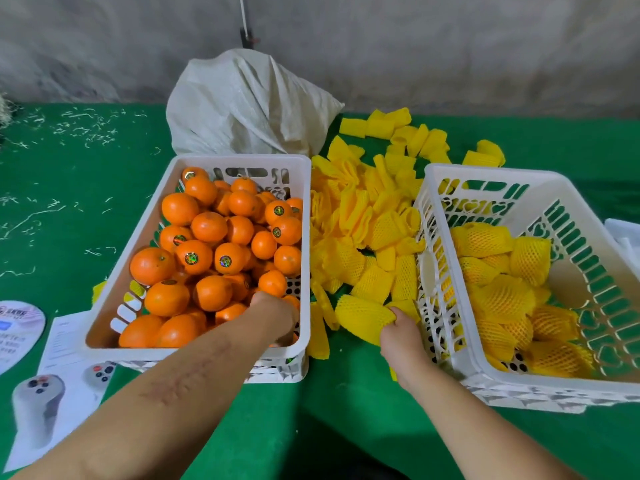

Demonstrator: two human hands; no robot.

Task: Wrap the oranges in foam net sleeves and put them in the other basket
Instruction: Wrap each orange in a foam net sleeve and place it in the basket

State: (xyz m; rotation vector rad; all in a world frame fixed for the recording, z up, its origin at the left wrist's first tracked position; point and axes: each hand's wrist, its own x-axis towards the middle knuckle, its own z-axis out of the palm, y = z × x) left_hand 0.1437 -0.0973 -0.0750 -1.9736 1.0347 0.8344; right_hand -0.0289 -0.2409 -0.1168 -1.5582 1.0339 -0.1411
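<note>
A white basket (239, 161) on the left is heaped with bare oranges (207, 226). My left hand (277, 317) reaches into its near right corner, fingers curled down among the oranges; what it holds is hidden. Between the baskets lies a pile of yellow foam net sleeves (367, 220). My right hand (401, 337) grips one yellow sleeve (363, 315) at the near end of the pile. The white basket (491, 174) on the right holds several oranges wrapped in yellow sleeves (502, 296).
A white woven sack (249, 105) stands behind the left basket. Printed leaflets (52, 386) lie at the near left on the green cloth (69, 188), which is strewn with pale scraps. A white object (623, 233) shows at the right edge.
</note>
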